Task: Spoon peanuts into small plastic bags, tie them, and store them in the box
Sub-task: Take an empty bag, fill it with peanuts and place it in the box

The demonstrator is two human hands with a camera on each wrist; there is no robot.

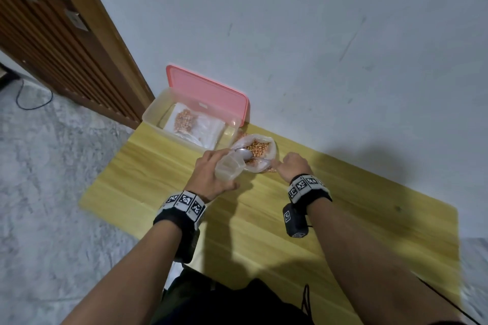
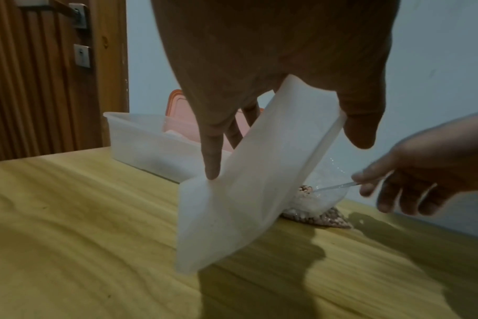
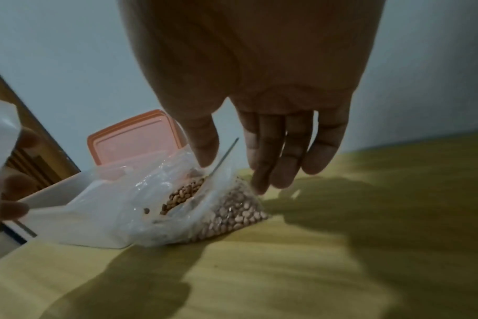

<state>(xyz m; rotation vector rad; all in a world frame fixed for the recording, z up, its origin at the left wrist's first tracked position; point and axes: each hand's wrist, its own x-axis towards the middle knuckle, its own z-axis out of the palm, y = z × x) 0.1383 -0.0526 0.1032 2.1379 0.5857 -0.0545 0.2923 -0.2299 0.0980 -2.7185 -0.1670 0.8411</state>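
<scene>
On the yellow table, a large clear bag of peanuts lies open beside the clear storage box. My left hand pinches an empty small plastic bag between thumb and fingers, tilted with its mouth towards the peanuts. My right hand pinches the thin handle of a spoon, and the spoon bowl sits inside the peanut bag. The box holds a filled peanut bag. Its pink lid leans on the wall behind it.
The table stands against a grey wall. The box sits at its far left corner, close to a wooden door. Marbled floor lies left of the table edge. A cable runs over the floor by the door.
</scene>
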